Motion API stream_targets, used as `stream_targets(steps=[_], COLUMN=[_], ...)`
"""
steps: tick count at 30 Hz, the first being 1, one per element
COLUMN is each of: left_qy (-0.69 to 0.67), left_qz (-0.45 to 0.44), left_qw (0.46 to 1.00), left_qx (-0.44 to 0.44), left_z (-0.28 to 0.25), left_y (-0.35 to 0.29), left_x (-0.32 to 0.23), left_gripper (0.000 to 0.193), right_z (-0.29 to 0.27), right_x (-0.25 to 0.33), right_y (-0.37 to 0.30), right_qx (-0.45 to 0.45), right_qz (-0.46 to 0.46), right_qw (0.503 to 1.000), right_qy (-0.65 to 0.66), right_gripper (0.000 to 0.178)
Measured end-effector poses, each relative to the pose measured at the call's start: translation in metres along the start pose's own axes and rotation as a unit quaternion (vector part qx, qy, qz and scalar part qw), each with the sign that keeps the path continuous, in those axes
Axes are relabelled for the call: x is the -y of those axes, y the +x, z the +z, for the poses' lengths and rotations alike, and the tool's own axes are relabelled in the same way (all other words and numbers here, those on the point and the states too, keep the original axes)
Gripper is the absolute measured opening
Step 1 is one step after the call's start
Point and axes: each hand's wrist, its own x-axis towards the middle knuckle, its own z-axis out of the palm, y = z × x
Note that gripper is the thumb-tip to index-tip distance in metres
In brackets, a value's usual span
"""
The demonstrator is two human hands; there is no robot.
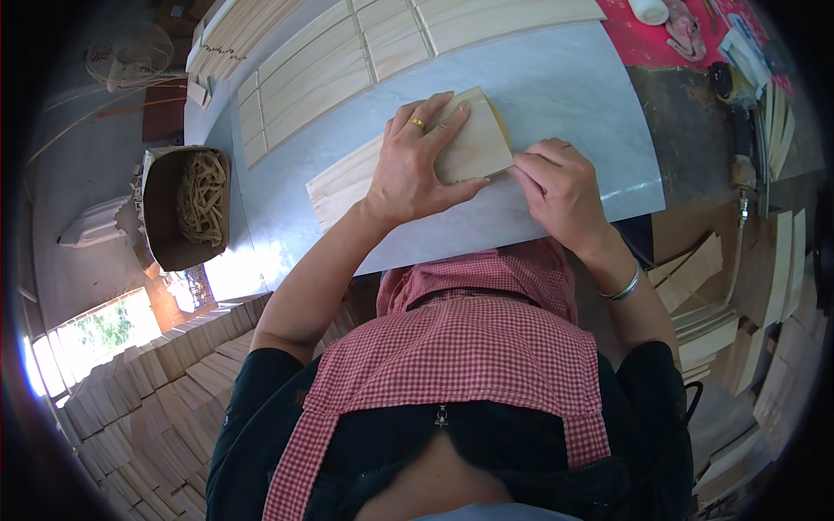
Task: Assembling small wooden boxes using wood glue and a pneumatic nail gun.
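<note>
A pale wooden board point(339, 187) lies slantwise on the grey-white marbled tabletop point(599, 113). On its right end rests a shorter wooden piece point(478, 143) with a yellow strip point(501, 126) along its right edge. My left hand point(413, 161), with a gold ring, is spread flat over these pieces, thumb toward the near edge. At the near right corner of the shorter piece, the fingers of my right hand point(560, 187) are pinched together. Whatever sits between those fingertips is too small and covered to make out.
Long wooden panels point(321, 95) lie across the table's far side, beside stacked strips point(248, 39). A box point(161, 227) of wood scraps stands left. Far right are a pink-red cover point(612, 39), a white bottle point(649, 10) and a hosed tool point(743, 165). Wood pieces point(156, 417) are stacked lower left.
</note>
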Motion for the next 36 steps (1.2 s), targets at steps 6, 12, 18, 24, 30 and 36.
stream_targets(steps=[6, 12, 18, 24, 30, 36], left_qy=[-0.002, -0.003, 0.009, 0.001, -0.007, -0.018], left_qz=[-0.007, -0.020, -0.007, -0.006, 0.000, -0.013], left_qw=[1.000, 1.000, 1.000, 1.000, 1.000, 1.000], left_qx=[0.006, 0.021, 0.024, 0.018, 0.015, -0.010], left_z=[0.001, -0.002, 0.001, 0.002, 0.001, 0.008], left_y=[-0.003, 0.000, -0.001, 0.002, 0.003, 0.001], left_x=[0.002, -0.003, 0.004, 0.004, 0.002, -0.001], left_gripper=[0.088, 0.092, 0.092, 0.090, 0.089, 0.089], right_z=[-0.021, 0.006, 0.041, 0.042, 0.049, 0.051], right_x=[0.001, -0.001, 0.008, 0.005, 0.004, 0.013], right_y=[0.020, 0.046, 0.056, 0.057, 0.053, 0.044], right_qx=[0.067, -0.016, -0.120, -0.121, -0.148, -0.165], right_qz=[0.027, 0.107, 0.104, 0.116, 0.111, 0.096], right_qw=[0.997, 0.987, 0.983, 0.977, 0.977, 0.981], right_qy=[0.037, 0.116, 0.089, 0.136, 0.102, 0.039], right_gripper=[0.023, 0.021, 0.018, 0.018, 0.018, 0.019])
